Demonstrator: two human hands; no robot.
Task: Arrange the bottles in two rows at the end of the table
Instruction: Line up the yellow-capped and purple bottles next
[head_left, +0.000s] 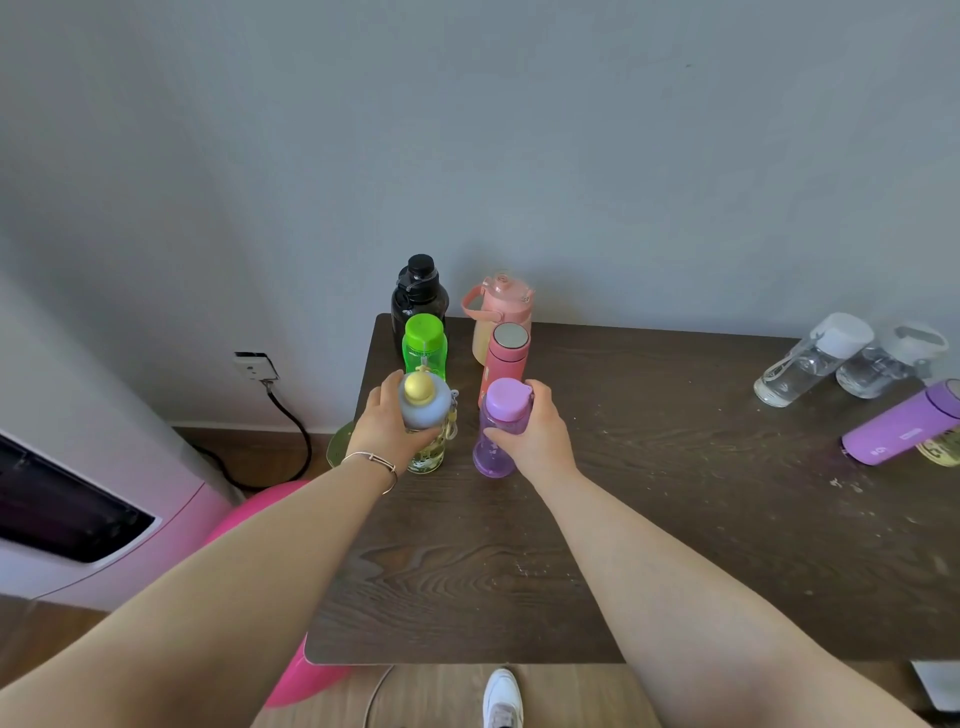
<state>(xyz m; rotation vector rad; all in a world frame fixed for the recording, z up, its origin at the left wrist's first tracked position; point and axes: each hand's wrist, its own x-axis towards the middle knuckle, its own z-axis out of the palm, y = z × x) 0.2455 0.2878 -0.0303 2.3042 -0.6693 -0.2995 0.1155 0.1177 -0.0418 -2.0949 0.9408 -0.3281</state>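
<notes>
At the table's left end stand two lines of bottles. The left line holds a black bottle (418, 291), a green bottle (425, 347) and a clear bottle with a grey lid and yellow knob (427, 410), which my left hand (382, 423) grips. The right line holds a pink jug (500, 306), a coral flask (505, 358) and a purple bottle (500, 431), gripped by my right hand (540, 436). Both held bottles stand upright on the dark wooden table (649, 493).
At the far right lie two clear bottles with white caps (815, 358) (893, 364), a purple flask (904, 423) and a yellowish object (943, 449) behind it. A white appliance (78, 519), a wall socket with cable (257, 366) and a pink ball (270, 509) are left of the table.
</notes>
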